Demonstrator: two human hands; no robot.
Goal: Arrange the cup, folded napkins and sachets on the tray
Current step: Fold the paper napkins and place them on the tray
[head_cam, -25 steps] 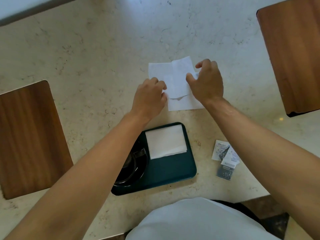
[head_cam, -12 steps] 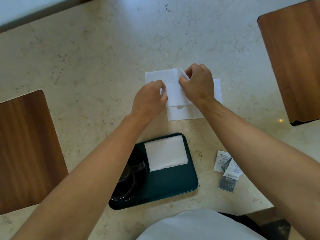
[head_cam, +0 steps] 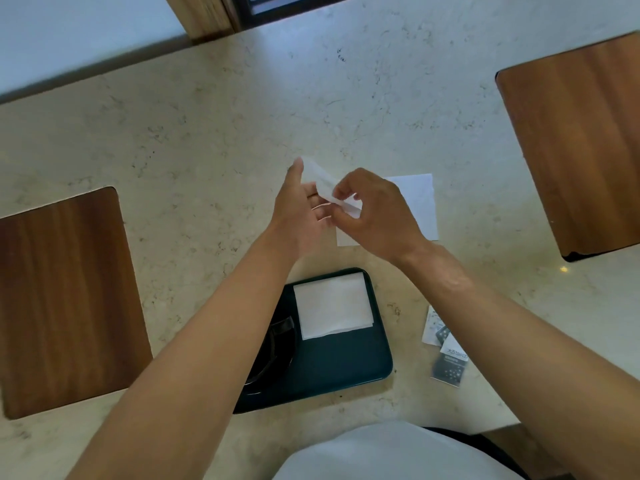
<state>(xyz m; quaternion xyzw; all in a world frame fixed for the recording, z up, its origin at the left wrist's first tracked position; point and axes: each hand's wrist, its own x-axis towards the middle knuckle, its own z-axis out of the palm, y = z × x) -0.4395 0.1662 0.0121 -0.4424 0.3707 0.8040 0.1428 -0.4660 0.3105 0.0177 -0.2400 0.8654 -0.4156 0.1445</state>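
Two hands, left hand [head_cam: 301, 216] and right hand [head_cam: 377, 216], pinch a napkin [head_cam: 320, 178] at frame centre, above the tray [head_cam: 339, 368] edge, bare counter [head_cam: 242, 140] around.

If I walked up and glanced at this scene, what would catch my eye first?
Probably the two hands, left hand and right hand, holding a white napkin up above the middle of the marble counter. Nearer the person sits a dark green tray with a folded napkin on it, and a few sachets lie on the counter just right of the tray.
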